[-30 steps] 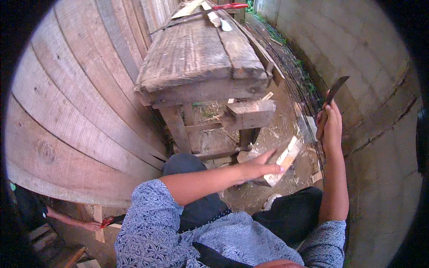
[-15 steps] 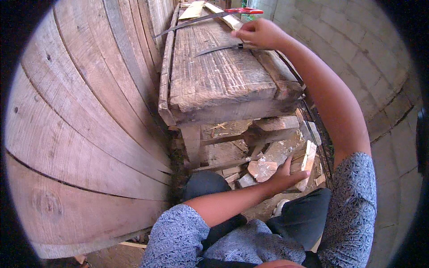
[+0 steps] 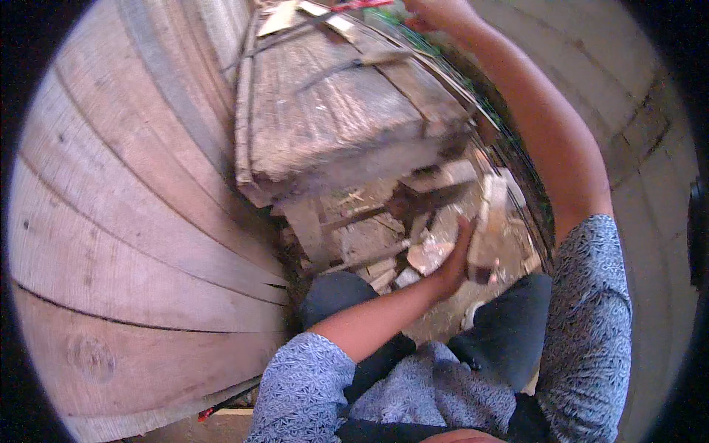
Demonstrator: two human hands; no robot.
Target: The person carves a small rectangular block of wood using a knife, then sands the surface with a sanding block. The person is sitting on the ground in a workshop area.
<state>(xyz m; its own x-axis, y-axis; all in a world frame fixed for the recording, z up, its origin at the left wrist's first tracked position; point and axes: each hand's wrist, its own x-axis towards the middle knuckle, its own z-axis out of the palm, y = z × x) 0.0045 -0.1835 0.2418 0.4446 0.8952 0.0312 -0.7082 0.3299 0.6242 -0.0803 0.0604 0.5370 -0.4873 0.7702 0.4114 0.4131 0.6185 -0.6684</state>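
Observation:
Low in front of me, my left hand grips a short block of wood, its fingertips showing at the block's lower end. My right hand is stretched far forward to the top edge of the picture, beyond the bench's right side; its fingers are smeared and partly cut off. A knife with a long, curved dark blade and a pale handle lies across the worn wooden bench. Farther back, a handsaw with a red handle lies across the bench top, close to my right hand.
A plank wall rises on the left and a grey block wall on the right. Pale wood strips lie at the bench's far end. Wood offcuts and rubble litter the ground beneath, beside my knees.
My right hand has moved forward and up, away from the knife's handle. My left hand has turned the wood block more upright. The whole view has shifted and blurred.

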